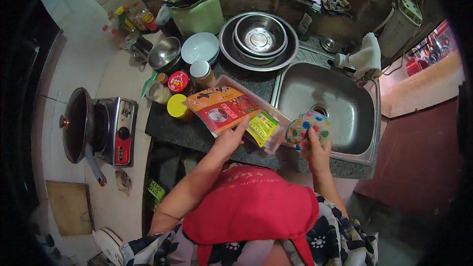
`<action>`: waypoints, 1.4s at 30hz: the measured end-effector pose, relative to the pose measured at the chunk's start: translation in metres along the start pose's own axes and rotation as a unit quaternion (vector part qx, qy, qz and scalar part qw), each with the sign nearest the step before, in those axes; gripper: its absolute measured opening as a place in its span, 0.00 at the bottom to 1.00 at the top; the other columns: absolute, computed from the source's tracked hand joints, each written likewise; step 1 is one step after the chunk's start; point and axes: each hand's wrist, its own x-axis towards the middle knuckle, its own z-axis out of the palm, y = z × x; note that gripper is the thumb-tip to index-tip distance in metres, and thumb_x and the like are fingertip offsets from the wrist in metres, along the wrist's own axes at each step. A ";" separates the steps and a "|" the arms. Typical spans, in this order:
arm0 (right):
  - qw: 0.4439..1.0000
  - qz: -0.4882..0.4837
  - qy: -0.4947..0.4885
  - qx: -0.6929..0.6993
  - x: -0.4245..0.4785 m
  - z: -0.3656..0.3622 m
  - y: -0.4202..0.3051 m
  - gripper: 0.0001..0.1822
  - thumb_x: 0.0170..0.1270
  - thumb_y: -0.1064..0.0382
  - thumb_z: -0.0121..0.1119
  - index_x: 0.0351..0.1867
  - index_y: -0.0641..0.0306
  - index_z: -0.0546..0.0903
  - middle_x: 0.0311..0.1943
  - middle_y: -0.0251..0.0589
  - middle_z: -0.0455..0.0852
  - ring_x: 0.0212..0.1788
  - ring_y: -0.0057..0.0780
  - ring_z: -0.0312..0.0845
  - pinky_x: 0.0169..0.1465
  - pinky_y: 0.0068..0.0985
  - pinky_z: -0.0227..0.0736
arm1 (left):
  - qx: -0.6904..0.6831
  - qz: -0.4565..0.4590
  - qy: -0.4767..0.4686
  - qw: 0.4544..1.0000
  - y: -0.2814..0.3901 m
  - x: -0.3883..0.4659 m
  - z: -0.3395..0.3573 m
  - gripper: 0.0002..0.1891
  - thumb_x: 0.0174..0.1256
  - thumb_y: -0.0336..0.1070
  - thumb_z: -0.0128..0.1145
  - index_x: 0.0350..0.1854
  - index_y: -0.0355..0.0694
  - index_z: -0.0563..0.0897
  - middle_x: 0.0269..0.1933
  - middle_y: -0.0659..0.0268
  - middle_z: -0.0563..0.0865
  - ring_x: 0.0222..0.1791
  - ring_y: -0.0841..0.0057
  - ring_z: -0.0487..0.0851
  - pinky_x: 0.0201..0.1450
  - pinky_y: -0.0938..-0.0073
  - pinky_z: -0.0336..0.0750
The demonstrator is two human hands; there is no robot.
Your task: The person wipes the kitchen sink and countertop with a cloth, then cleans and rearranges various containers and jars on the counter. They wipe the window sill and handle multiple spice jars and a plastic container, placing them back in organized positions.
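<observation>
My left hand point(232, 138) grips the lower edge of a red and orange printed food packet point(225, 109), thumb on top. The packet lies over the left part of a shallow pinkish plastic tray point(271, 147). In that tray, just right of my fingers, rests a yellow-green sachet point(263, 128). My right hand point(318, 147) holds a knitted scrubbing cloth with coloured dots point(308, 127) above the near left edge of the steel sink point(343, 96). Its fingers are mostly hidden under the cloth.
Jars with yellow point(177, 106), red point(179, 82) and silver point(200, 69) lids stand left of the tray. Behind are white bowls point(200, 48) and nested steel basins point(260, 35). A cloth-draped tap point(366, 59) overhangs the sink. Far left, a wok point(77, 125) sits tilted on a portable gas stove point(123, 129).
</observation>
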 end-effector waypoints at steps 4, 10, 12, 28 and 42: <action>0.997 0.019 -0.034 0.062 0.010 -0.027 0.006 0.18 0.66 0.61 0.59 0.54 0.66 0.73 0.45 0.39 0.80 0.46 0.27 0.78 0.48 0.27 0.74 | -0.055 -0.038 0.104 0.992 -0.020 0.018 0.002 0.27 0.71 0.55 0.47 0.58 0.36 0.73 0.50 0.61 0.82 0.42 0.71 0.82 0.38 0.75 0.79; 0.995 0.040 -0.041 0.087 0.019 -0.046 -0.004 0.20 0.66 0.61 0.59 0.55 0.68 0.72 0.46 0.40 0.81 0.47 0.29 0.78 0.50 0.29 0.74 | 0.070 0.027 0.244 0.967 -0.023 -0.002 0.004 0.22 0.73 0.46 0.46 0.59 0.34 0.73 0.53 0.58 0.80 0.51 0.69 0.78 0.53 0.70 0.71; 0.994 0.041 -0.032 0.096 0.019 -0.049 -0.006 0.20 0.66 0.61 0.59 0.55 0.68 0.72 0.46 0.40 0.81 0.46 0.29 0.79 0.50 0.29 0.75 | 0.127 0.092 0.286 0.945 -0.007 -0.033 0.008 0.23 0.72 0.47 0.47 0.60 0.34 0.72 0.55 0.58 0.79 0.57 0.68 0.75 0.62 0.69 0.65; 0.996 0.014 -0.089 0.016 0.043 -0.017 0.004 0.16 0.66 0.61 0.59 0.51 0.67 0.77 0.43 0.36 0.82 0.41 0.22 0.78 0.46 0.23 0.73 | 0.028 0.012 0.415 0.909 0.035 -0.201 -0.067 0.16 0.67 0.41 0.58 0.48 0.32 0.81 0.47 0.65 0.83 0.47 0.79 0.78 0.54 0.74 0.70; 0.952 -0.125 -0.156 -0.233 0.067 0.020 0.006 0.13 0.66 0.61 0.59 0.47 0.67 0.79 0.34 0.33 0.82 0.33 0.23 0.77 0.38 0.22 0.72 | -0.045 0.101 0.330 0.937 -0.015 -0.189 -0.103 0.18 0.66 0.29 0.56 0.57 0.31 0.73 0.53 0.64 0.78 0.53 0.77 0.74 0.57 0.73 0.68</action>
